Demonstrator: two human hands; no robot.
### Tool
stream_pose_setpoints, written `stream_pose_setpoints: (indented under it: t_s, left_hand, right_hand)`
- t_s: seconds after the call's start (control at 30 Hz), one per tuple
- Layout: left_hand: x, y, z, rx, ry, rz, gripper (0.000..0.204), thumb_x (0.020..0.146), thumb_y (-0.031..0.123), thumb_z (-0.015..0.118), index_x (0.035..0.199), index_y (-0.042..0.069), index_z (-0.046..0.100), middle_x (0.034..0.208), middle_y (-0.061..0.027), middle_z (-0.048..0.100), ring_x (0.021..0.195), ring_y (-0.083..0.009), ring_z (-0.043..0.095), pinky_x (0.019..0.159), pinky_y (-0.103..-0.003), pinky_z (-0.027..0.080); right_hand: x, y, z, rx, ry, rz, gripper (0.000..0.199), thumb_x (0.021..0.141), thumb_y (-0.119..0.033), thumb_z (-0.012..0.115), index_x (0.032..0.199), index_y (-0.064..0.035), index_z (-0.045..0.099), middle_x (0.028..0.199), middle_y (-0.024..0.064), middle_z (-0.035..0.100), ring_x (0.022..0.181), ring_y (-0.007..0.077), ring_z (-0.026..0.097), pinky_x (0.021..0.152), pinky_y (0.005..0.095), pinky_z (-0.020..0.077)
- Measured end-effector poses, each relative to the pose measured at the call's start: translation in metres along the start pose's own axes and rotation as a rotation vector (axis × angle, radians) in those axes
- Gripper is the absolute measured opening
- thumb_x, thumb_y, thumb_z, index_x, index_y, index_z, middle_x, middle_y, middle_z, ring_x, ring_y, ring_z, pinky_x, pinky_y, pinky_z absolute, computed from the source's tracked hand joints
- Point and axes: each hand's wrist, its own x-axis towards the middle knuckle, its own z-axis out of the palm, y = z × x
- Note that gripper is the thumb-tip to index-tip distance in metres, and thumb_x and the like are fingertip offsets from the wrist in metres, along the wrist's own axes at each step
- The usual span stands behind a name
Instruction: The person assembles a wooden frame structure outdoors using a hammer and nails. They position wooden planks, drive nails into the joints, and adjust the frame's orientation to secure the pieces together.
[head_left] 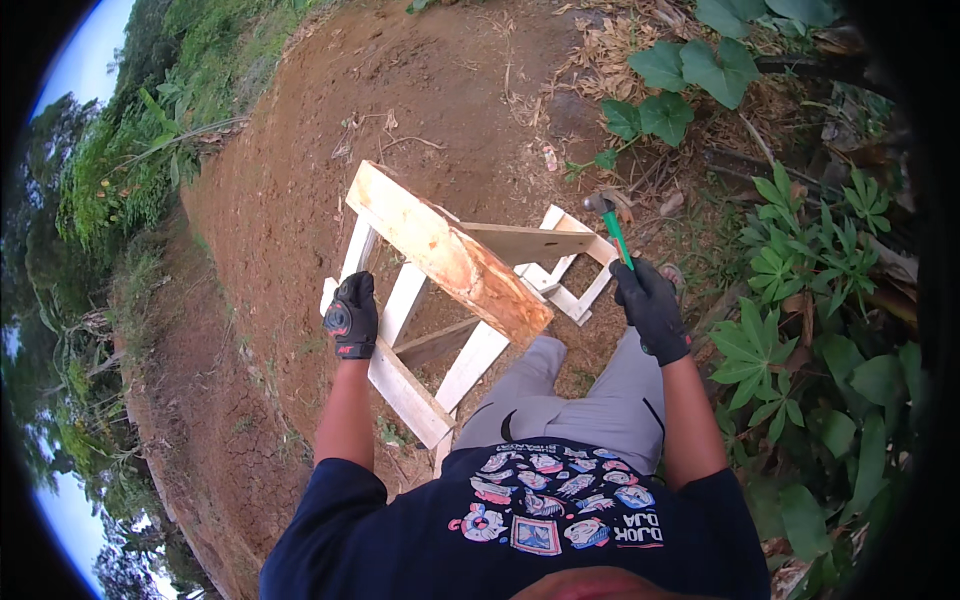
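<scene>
My left hand point(352, 315), in a black glove, grips the left edge of a white-painted wooden frame point(405, 392) that lies on bare earth. A thick raw wooden plank point(445, 250) rests slanted across the frame's slats. My right hand point(651, 306), also gloved in black, is raised at the right and shut on a hammer point(610, 222) with a green handle and a dark head pointing up, above the frame's far right corner point(570, 262). My knee in grey trousers point(560, 385) is just below the plank's near end.
Brown cracked soil point(300, 170) surrounds the frame. Leafy green plants point(800, 270) and dry litter crowd the right side and top right. Grass and bushes point(130, 150) run along the left, where the ground drops away.
</scene>
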Motion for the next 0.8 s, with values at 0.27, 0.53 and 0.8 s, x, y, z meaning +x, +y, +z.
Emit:
stream_pose_setpoints:
  t_s: [0.27, 0.53, 0.8]
  left_hand:
    - [0.001, 0.012, -0.001, 0.064, 0.005, -0.034, 0.025, 0.102, 0.032, 0.07, 0.108, 0.01, 0.082, 0.103, -0.0139, 0.08, 0.095, -0.0318, 0.077, 0.087, -0.042, 0.058]
    - [0.023, 0.152, -0.022, -0.705, 0.14, -0.283, 0.016, 0.098, 0.015, 0.079, 0.11, 0.006, 0.082, 0.082, 0.0033, 0.07, 0.064, -0.006, 0.054, 0.059, -0.029, 0.045]
    - [0.025, 0.204, -0.046, -0.497, -0.079, -0.152, 0.021, 0.096, 0.022, 0.081, 0.102, 0.001, 0.081, 0.083, -0.0022, 0.073, 0.079, -0.011, 0.064, 0.074, -0.032, 0.053]
  right_hand:
    - [0.06, -0.062, 0.02, 0.244, -0.398, -0.099, 0.029, 0.099, -0.031, 0.074, 0.104, -0.0032, 0.067, 0.081, 0.001, 0.069, 0.077, 0.0086, 0.065, 0.073, 0.0292, 0.0526]
    - [0.098, -0.147, 0.07, 0.056, -0.471, -0.58, 0.03, 0.089, -0.026, 0.079, 0.111, -0.0074, 0.069, 0.096, 0.009, 0.077, 0.091, 0.0222, 0.075, 0.085, 0.0385, 0.0574]
    - [0.106, -0.197, 0.119, -0.218, -0.532, -0.83, 0.032, 0.082, -0.025, 0.081, 0.107, -0.0079, 0.07, 0.097, 0.0115, 0.078, 0.092, 0.0297, 0.076, 0.085, 0.0412, 0.0579]
